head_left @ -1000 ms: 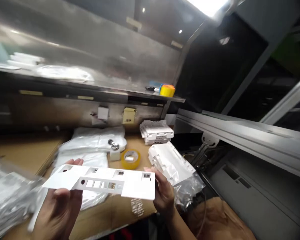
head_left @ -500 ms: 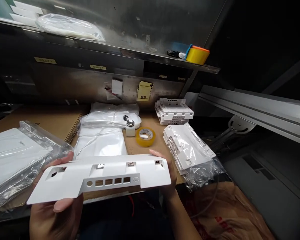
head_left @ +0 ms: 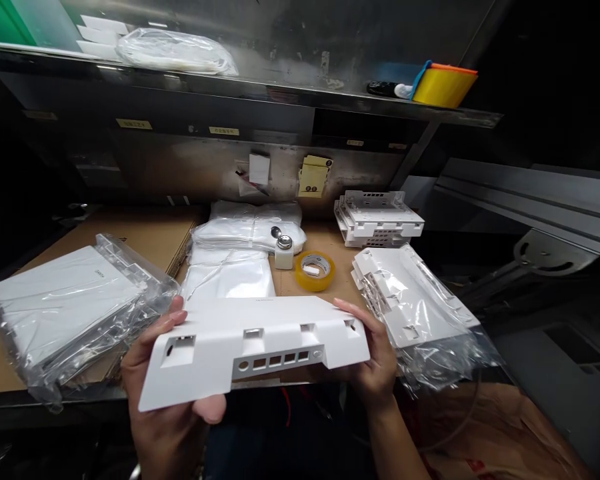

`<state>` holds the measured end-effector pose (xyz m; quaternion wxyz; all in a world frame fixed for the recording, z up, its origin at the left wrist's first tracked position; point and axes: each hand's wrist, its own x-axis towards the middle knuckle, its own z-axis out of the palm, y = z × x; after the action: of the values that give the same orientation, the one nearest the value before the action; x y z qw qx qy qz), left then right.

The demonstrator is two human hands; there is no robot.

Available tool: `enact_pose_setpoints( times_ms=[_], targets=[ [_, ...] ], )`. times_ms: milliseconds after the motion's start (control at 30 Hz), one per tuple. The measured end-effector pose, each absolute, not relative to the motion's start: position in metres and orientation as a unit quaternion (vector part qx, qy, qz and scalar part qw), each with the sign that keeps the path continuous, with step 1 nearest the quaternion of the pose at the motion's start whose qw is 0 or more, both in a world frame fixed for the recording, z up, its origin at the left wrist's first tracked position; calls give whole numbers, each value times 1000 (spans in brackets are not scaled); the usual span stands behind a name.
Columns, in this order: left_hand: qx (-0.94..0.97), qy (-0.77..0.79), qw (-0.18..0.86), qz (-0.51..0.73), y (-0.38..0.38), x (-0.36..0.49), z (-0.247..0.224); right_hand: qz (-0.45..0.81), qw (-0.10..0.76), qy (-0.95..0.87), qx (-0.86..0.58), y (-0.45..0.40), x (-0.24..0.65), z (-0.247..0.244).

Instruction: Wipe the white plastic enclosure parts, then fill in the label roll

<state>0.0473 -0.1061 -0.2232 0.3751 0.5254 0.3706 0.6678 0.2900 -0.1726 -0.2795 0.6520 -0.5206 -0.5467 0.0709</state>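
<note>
A white plastic housing [head_left: 280, 327] is held up at the table's front edge, its side with a round hole and several square openings facing me. My left hand [head_left: 167, 400] grips its left end, the thumb below and fingers behind. Around the right end, my right hand [head_left: 375, 360] is closed, with fingers along the back edge. Behind the housing lie stacked clear plastic bags [head_left: 230, 273] and a roll of yellow tape [head_left: 315, 271]. A small white bottle with a metal top [head_left: 284, 253] stands beside the roll.
Bagged white panels [head_left: 70, 300] lie on cardboard [head_left: 135, 227] at left. At right are bagged white housings [head_left: 405, 293] and a housing stack [head_left: 380, 217]. A metal shelf [head_left: 280, 93] above holds a yellow roll [head_left: 445, 85]. Brown paper [head_left: 490, 427] is at lower right.
The view has shifted, so the table items appear farther right. Both hands still hold the housing, which now looks slightly turned, its left end nearer to me.
</note>
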Motion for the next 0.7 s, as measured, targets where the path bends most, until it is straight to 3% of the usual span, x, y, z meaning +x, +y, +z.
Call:
enact_pose_setpoints(
  times_ms=[67, 233, 433, 567, 700],
  targets=[
    [535, 346, 330, 696, -105, 53, -227, 67, 645, -557, -520, -173, 295, -280],
    [520, 342, 346, 702, -105, 63, -229, 45, 619, -580, -527, -173, 304, -280],
    [520, 339, 358, 697, -109, 66, -232, 10, 654, -527, -542, -171, 295, -281],
    [381, 329, 550, 667, -109, 63, -235, -25, 688, -485, -540, -170, 290, -284],
    [200, 287, 798, 491, -100, 52, -238, -51, 711, -498, -494, -170, 290, -289]
  ],
)
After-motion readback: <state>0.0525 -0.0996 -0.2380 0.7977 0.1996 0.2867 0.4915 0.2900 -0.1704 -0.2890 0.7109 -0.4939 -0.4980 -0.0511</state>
